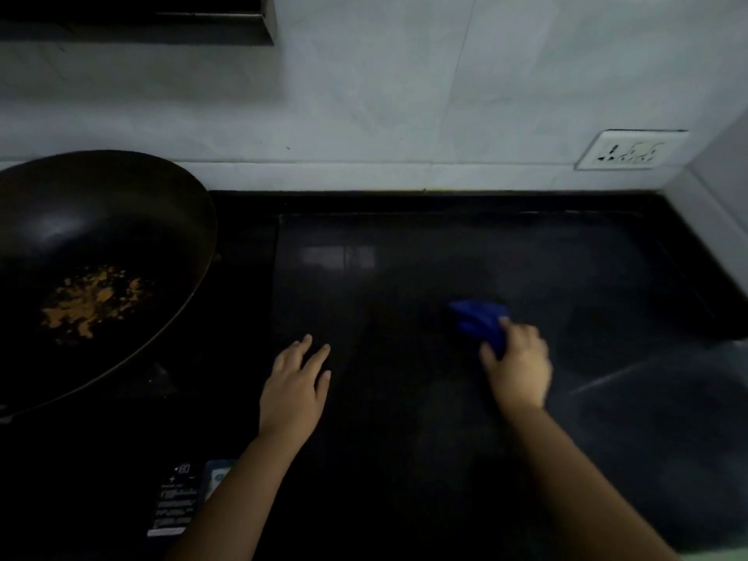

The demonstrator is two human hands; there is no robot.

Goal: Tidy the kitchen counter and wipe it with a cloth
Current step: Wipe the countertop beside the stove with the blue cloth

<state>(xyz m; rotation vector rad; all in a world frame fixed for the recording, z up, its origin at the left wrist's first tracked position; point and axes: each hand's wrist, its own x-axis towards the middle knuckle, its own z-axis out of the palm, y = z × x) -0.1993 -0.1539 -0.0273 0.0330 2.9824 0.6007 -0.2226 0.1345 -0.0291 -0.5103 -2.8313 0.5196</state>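
A bunched blue cloth lies on the black counter, right of centre. My right hand grips its near end, fingers curled round it, and holds it down on the counter. My left hand rests flat on the counter to the left of the cloth, fingers straight and a little spread, holding nothing. The scene is dim and the right hand is slightly blurred.
A large dark pan with brownish crumbs inside sits at the left on an induction cooktop, whose control panel shows near the front edge. A white tiled wall runs behind, with a socket plate at the right. The side wall closes the right corner.
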